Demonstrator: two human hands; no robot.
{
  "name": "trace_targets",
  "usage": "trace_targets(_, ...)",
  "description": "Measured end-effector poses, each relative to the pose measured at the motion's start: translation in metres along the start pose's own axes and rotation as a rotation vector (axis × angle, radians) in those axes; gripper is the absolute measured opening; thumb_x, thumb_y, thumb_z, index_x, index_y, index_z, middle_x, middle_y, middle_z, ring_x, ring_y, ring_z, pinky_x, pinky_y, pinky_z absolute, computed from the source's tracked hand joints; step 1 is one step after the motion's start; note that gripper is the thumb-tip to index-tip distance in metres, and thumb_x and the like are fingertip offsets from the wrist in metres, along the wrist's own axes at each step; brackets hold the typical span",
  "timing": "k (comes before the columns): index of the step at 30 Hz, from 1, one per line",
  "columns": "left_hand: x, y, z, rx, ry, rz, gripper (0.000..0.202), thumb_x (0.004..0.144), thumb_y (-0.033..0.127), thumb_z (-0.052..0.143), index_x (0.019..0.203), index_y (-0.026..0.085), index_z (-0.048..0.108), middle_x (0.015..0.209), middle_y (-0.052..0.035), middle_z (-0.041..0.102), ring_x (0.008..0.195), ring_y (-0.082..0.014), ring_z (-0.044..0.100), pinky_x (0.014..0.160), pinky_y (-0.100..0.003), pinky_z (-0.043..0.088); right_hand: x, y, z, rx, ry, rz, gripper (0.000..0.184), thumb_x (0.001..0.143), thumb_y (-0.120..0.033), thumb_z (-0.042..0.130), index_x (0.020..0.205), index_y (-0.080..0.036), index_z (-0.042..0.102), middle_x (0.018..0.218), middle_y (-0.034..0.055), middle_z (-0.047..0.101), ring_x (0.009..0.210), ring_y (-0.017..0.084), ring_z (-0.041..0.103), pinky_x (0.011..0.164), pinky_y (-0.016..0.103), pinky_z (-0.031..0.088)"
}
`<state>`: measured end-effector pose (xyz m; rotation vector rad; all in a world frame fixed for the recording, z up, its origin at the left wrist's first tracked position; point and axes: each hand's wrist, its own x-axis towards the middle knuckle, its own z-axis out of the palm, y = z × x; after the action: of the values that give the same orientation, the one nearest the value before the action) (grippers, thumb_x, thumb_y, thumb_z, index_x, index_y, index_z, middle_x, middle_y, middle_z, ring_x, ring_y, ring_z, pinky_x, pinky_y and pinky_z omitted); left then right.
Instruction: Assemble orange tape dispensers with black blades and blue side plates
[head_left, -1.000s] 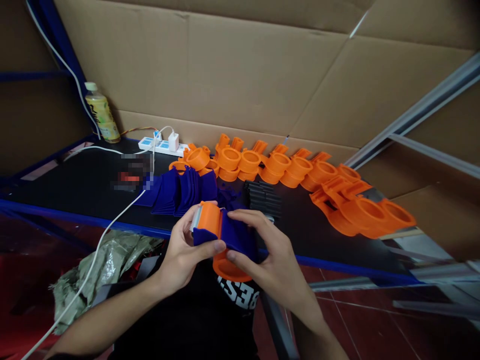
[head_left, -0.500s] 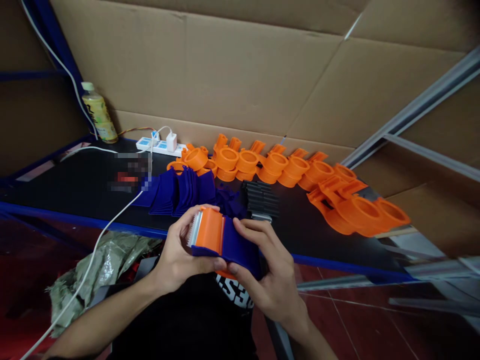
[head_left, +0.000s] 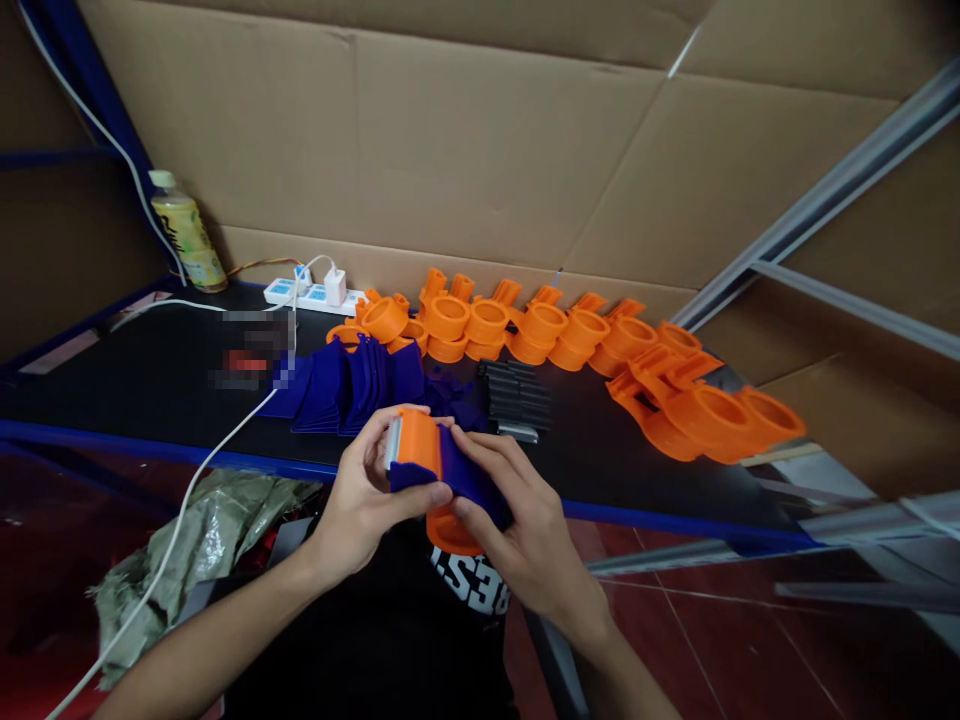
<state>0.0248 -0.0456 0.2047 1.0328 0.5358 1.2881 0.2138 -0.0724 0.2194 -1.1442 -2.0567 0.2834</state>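
Both of my hands hold one orange and dark-blue tape dispenser [head_left: 418,445] in front of my chest, near the table's front edge. My left hand [head_left: 367,500] is closed round its left end, by the metal cutting blade [head_left: 392,442], thumb along the near side. My right hand [head_left: 521,510] grips the dark-blue plate [head_left: 472,475] on the right, fingers on top and thumb beneath. Part of the orange ring [head_left: 452,530] shows below the plate. Beyond the hands lie a stack of dark-blue plates [head_left: 360,385] and a bundle of black strips [head_left: 516,395].
Orange dispenser bodies [head_left: 541,330] stand in a row along the back, with more [head_left: 709,415] at the right. A white power strip [head_left: 315,295] and a bottle [head_left: 187,235] stand at the back left. A white cable [head_left: 191,495] crosses the table's front edge.
The dispenser has tilted in my hands, so more of its orange ring shows underneath and less of the blade. My right hand has shifted slightly left with it. The camera view has moved a little.
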Motion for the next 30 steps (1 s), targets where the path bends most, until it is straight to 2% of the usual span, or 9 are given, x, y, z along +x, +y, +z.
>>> trace_targets(3, 0.000, -0.004, 0.005, -0.037, 0.099, -0.049, 0.055, 0.074, 0.019, 0.086, 0.124, 0.023, 0.062, 0.124, -0.0067, 0.070, 0.114, -0.0222, 0.066, 0.099, -0.031, 0.051, -0.002, -0.006, 0.000, -0.150, -0.040, 0.012, 0.065, 0.098, -0.036, 0.058, 0.158, -0.028, 0.034, 0.145, 0.0123, 0.051, 0.132, 0.029, 0.051, 0.109, 0.050, 0.048)
trace_targets(7, 0.002, -0.008, 0.005, -0.089, 0.234, -0.074, 0.042, 0.080, 0.027, 0.082, 0.117, 0.021, 0.062, 0.112, -0.0052, 0.072, 0.104, -0.0209, 0.069, 0.095, -0.033, 0.054, -0.016, -0.019, 0.004, -0.361, 0.029, -0.030, 0.093, 0.088, -0.049, 0.071, 0.163, -0.025, 0.020, 0.152, 0.0180, 0.041, 0.135, 0.037, 0.046, 0.107, 0.059, 0.047)
trace_targets(9, 0.002, -0.010, 0.004, -0.140, 0.270, -0.098, 0.035, 0.083, 0.031, 0.080, 0.112, 0.021, 0.063, 0.109, -0.0042, 0.072, 0.102, -0.0208, 0.070, 0.095, -0.036, 0.055, -0.026, -0.023, 0.007, -0.424, 0.043, -0.055, 0.095, 0.088, -0.043, 0.072, 0.163, -0.025, 0.017, 0.149, 0.0184, 0.043, 0.132, 0.036, 0.048, 0.104, 0.058, 0.049)
trace_targets(12, 0.001, -0.012, 0.004, -0.202, 0.208, -0.158, 0.032, 0.085, 0.033, 0.078, 0.112, 0.022, 0.064, 0.117, -0.0055, 0.072, 0.110, -0.0232, 0.069, 0.100, -0.042, 0.053, -0.035, -0.021, 0.006, -0.427, 0.077, -0.064, 0.087, 0.091, -0.025, 0.068, 0.163, -0.026, 0.020, 0.144, 0.0166, 0.048, 0.130, 0.033, 0.050, 0.104, 0.052, 0.050)
trace_targets(14, 0.000, -0.011, 0.006, -0.221, 0.128, -0.172, 0.043, 0.086, 0.033, 0.077, 0.124, 0.024, 0.061, 0.130, -0.0085, 0.067, 0.125, -0.0271, 0.062, 0.106, -0.046, 0.050, -0.036, -0.013, -0.005, -0.402, 0.148, -0.024, 0.083, 0.090, -0.025, 0.067, 0.161, -0.026, 0.025, 0.142, 0.0159, 0.049, 0.129, 0.032, 0.051, 0.105, 0.051, 0.049)
trace_targets(19, -0.002, -0.004, 0.010, -0.141, 0.028, -0.240, 0.059, 0.090, 0.028, 0.072, 0.144, 0.028, 0.048, 0.148, -0.0125, 0.055, 0.139, -0.0316, 0.051, 0.112, -0.054, 0.043, -0.025, 0.052, -0.066, -0.563, 0.485, 0.270, 0.082, 0.087, -0.049, 0.069, 0.155, -0.016, 0.038, 0.138, 0.0207, 0.051, 0.130, 0.038, 0.049, 0.110, 0.057, 0.040)
trace_targets(22, -0.002, -0.004, 0.008, -0.085, -0.079, -0.309, 0.049, 0.094, 0.028, 0.066, 0.141, 0.026, 0.051, 0.145, -0.0142, 0.058, 0.134, -0.0331, 0.056, 0.109, -0.055, 0.044, -0.021, 0.112, -0.094, -0.662, 0.501, 0.469, 0.087, 0.085, -0.060, 0.065, 0.151, -0.008, 0.043, 0.137, 0.0256, 0.050, 0.129, 0.042, 0.047, 0.111, 0.057, 0.037)
trace_targets(26, -0.002, -0.012, 0.004, -0.017, -0.256, -0.363, 0.040, 0.095, 0.031, 0.065, 0.133, 0.025, 0.057, 0.139, -0.0149, 0.063, 0.126, -0.0332, 0.062, 0.105, -0.053, 0.048, -0.022, 0.174, -0.098, -0.724, 0.396, 0.631, 0.091, 0.082, -0.062, 0.065, 0.148, -0.003, 0.046, 0.133, 0.0286, 0.051, 0.124, 0.043, 0.050, 0.108, 0.053, 0.039)
trace_targets(30, -0.002, -0.017, 0.001, 0.035, -0.396, -0.410, 0.035, 0.095, 0.034, 0.065, 0.128, 0.024, 0.061, 0.134, -0.0143, 0.066, 0.122, -0.0310, 0.065, 0.103, -0.049, 0.048, -0.027, 0.200, -0.090, -0.775, 0.372, 0.686, 0.084, 0.084, -0.059, 0.061, 0.145, -0.002, 0.049, 0.136, 0.0278, 0.048, 0.124, 0.040, 0.050, 0.106, 0.048, 0.042)
